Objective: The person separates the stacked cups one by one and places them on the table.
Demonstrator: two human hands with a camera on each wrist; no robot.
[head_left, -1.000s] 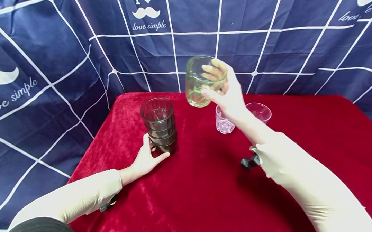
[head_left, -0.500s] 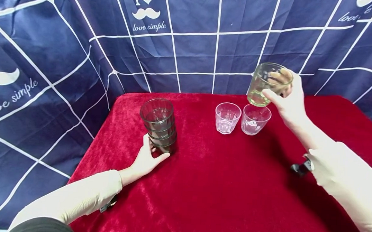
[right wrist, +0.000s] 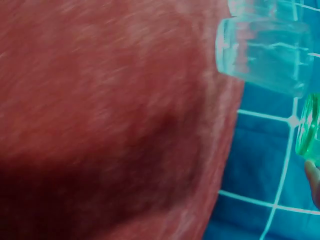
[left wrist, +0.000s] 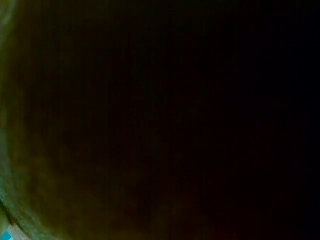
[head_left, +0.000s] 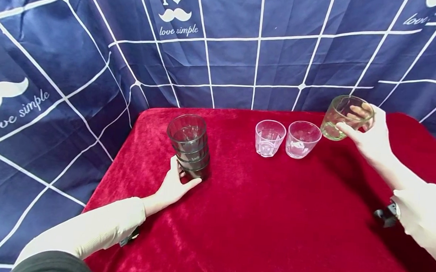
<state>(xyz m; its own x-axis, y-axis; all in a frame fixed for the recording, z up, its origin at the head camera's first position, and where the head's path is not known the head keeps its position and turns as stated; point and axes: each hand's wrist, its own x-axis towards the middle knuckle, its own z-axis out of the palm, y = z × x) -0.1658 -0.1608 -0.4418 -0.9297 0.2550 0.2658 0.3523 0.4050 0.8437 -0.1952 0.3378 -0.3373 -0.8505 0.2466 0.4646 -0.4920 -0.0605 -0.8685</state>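
Note:
In the head view my right hand (head_left: 373, 132) grips a greenish clear glass (head_left: 344, 117) by its side, tilted slightly, at the back right. The right wrist view catches only a bit of that green glass (right wrist: 311, 127) and a fingertip at its edge. My left hand (head_left: 175, 183) holds the base of a stack of dark glasses (head_left: 190, 147) standing on the table, thumb in front and fingers behind. Between the hands stand two clear, pinkish glasses, a faceted one (head_left: 270, 138) and a smooth-sided one (head_left: 303, 140), side by side. The left wrist view is almost wholly dark.
A red velvet cloth (head_left: 251, 218) covers the table. Behind and to the left hangs a blue curtain (head_left: 232, 63) with white grid lines, close to the table's back edge. The held green glass is just right of the smooth-sided clear glass.
My right hand has carried the green glass rightward, past the two clear glasses, and lowered it toward the table. The left hand and the dark stack have stayed in place.

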